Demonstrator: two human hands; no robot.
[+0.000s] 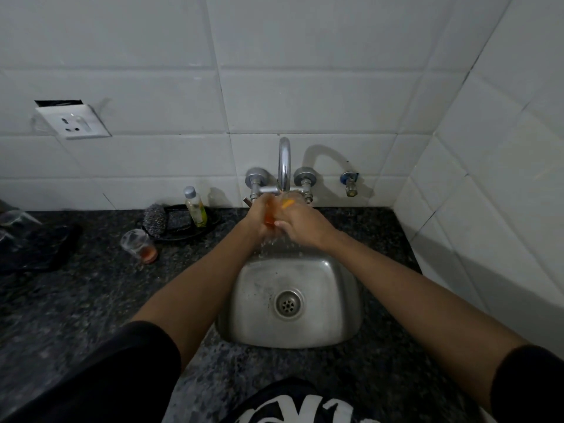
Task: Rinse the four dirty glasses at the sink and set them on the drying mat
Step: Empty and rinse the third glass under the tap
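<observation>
White tiled walls meet in a corner above a speckled dark granite counter (100, 300) with a small stainless-steel sink (335, 300) set into it. Under the curved chrome tap (284, 160), a clear glass with orange residue (270, 218) is held over the basin's back edge; the left hand (258, 219) wraps round it, and the right hand (300, 227) closes on it from the other side, fingers curled against its wall, though blur hides the exact contact. Water runs off the hands into the basin. To rinse well, the mouth should probably tilt toward the stream while the glass is turned, until the orange tint clears; wet glass is slippery, so a firm two-handed hold seems wise. Counted: one glass in hand; one more clear tumbler with orange dregs (140, 247) on the counter at left; at least one clear glass on the dark drying mat (36, 248) at far left, though blur leaves the count uncertain. One black dish (183, 235) holds one steel scourer (155, 220) and one small bottle (195, 207)
</observation>
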